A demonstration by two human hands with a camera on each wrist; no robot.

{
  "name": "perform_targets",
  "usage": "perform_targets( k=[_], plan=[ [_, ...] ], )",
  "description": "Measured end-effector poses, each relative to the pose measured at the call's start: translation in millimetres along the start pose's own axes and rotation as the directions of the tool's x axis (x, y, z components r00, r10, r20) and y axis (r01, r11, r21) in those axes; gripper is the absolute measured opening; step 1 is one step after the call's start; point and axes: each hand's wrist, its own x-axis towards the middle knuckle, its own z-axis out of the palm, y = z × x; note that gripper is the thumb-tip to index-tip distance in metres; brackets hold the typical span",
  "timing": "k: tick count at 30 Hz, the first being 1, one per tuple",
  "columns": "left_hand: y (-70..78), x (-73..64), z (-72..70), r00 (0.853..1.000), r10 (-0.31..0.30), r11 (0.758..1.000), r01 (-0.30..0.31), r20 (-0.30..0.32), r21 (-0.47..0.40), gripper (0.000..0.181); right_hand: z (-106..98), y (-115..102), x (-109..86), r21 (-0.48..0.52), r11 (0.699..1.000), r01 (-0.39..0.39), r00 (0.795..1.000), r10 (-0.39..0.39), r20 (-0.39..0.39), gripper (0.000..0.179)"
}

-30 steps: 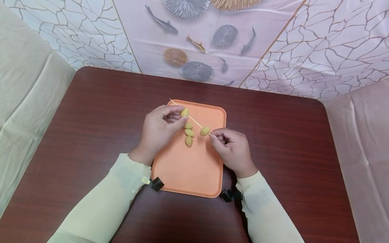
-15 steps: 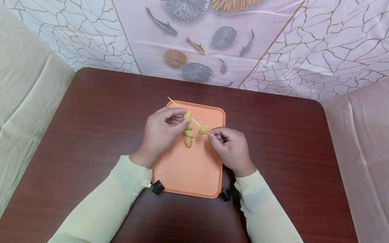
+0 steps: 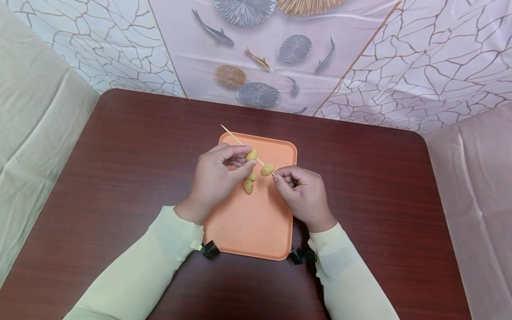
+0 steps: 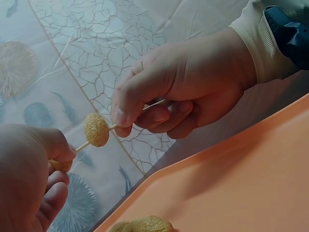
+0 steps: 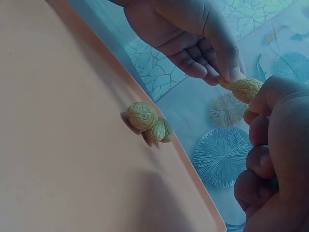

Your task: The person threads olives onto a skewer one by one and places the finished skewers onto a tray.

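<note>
My left hand (image 3: 218, 175) pinches a yellow-brown wrinkled ball (image 3: 251, 155) between thumb and fingers, on a thin wooden skewer (image 3: 231, 134). A second such ball (image 3: 267, 170) is threaded further down, close to the right hand, with a short gap of bare stick between the two. With thumb and forefinger my right hand (image 3: 306, 193) pinches the skewer's lower end. The pointed end sticks out up and left, past the left fingers. Below the left hand, loose balls (image 3: 248, 186) lie in a row on the orange tray (image 3: 248, 226), partly hidden in the head view.
The tray stands on a dark red wooden table (image 3: 380, 186). Behind the table hangs a patterned cloth (image 3: 296, 49). Plain cloths (image 3: 36, 115) flank the table on both sides. In the right wrist view the loose balls (image 5: 141, 116) lie near the tray's edge.
My left hand and its ball have moved right and down along the skewer, closer to the second ball. More of the pointed end shows. The right hand has barely moved.
</note>
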Motion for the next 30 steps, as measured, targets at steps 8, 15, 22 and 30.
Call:
perform_targets(
  k=[8,15,22,30],
  plan=[
    [-0.7,-1.8,3.3,0.999,0.037,0.999,-0.037,0.008,-0.013,0.028,1.2,-1.4,1.0,0.011,1.0,-0.004,1.0,0.004,-0.005,0.008],
    [0.5,-3.6,5.5,0.998,0.055,0.998,-0.054,0.032,-0.012,0.028,1.9,-1.0,1.0,0.023,1.0,0.003,1.0,-0.003,-0.013,0.008],
    [-0.1,-4.7,6.6,0.997,0.061,0.998,-0.061,0.046,-0.009,0.028,2.2,0.5,0.5,0.026,1.0,0.011,1.0,-0.011,-0.015,0.007],
    [-0.8,-5.0,7.4,0.996,0.075,0.997,-0.074,0.054,-0.017,0.028,2.1,2.0,-0.2,0.017,1.0,0.0,1.0,0.0,-0.013,0.007]
  ],
)
